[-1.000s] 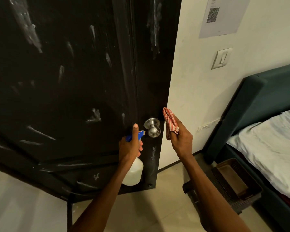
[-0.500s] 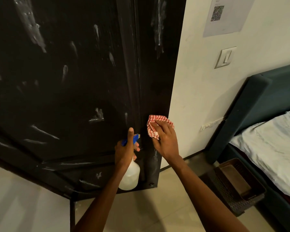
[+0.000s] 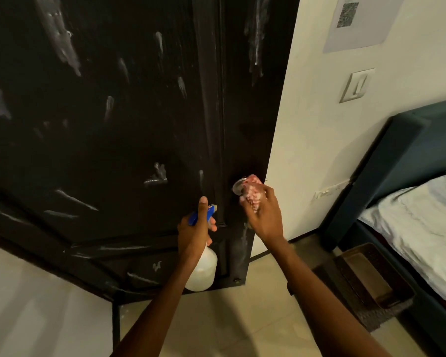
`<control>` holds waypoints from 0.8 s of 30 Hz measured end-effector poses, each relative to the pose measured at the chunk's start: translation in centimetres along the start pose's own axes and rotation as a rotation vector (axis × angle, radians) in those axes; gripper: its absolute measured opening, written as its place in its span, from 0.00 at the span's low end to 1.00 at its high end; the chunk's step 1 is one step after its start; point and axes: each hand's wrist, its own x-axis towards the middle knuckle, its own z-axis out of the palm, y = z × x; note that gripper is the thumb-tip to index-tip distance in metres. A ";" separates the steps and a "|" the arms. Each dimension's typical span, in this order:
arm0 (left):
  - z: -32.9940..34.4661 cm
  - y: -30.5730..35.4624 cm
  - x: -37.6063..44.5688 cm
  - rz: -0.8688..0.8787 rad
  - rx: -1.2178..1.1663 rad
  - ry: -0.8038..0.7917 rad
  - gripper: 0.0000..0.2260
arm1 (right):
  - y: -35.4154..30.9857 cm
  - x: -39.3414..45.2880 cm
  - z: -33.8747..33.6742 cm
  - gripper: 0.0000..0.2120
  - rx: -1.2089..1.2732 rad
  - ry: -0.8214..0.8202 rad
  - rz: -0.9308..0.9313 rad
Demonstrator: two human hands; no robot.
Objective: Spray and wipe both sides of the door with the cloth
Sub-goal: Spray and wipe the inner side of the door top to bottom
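Observation:
The black door (image 3: 119, 119) fills the left and middle of the head view, streaked with white spray marks. My left hand (image 3: 195, 230) grips a white spray bottle (image 3: 202, 271) with a blue trigger head, nozzle toward the door's lower right part. My right hand (image 3: 264, 215) holds a bunched red-and-white checked cloth (image 3: 252, 193) against the metal door knob (image 3: 237, 188), which the cloth mostly covers. The cloth is blurred.
A white wall (image 3: 319, 130) with a light switch (image 3: 355, 85) and a paper sheet (image 3: 355, 19) stands right of the door. A dark green bed (image 3: 410, 155) with a pale sheet is at far right. A dark woven basket (image 3: 371, 279) sits on the tiled floor.
My right hand carried the cloth from beside the door edge onto the knob, which was bare a second ago. The left hand with the bottle stayed nearly still.

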 end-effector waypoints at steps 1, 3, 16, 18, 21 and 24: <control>-0.1 -0.2 -0.1 0.000 0.002 -0.007 0.35 | -0.5 -0.5 0.4 0.23 0.204 0.013 0.188; -0.3 -0.4 -0.1 0.001 0.010 -0.009 0.34 | -2.2 -1.0 1.1 0.18 0.597 0.067 0.498; -0.8 0.3 1.3 0.032 -0.038 0.055 0.36 | -0.8 0.3 1.5 0.29 -0.355 0.006 -0.367; -0.5 0.4 1.3 0.045 -0.056 0.061 0.35 | -1.1 0.9 0.7 0.30 -0.658 -0.176 -0.561; -0.1 0.3 1.2 0.053 -0.067 0.056 0.35 | -1.5 2.0 -0.2 0.30 -0.880 -0.317 -0.692; 0.1 0.0 1.2 0.045 -0.037 0.042 0.34 | -1.0 1.9 -0.6 0.31 -0.851 -0.257 -0.562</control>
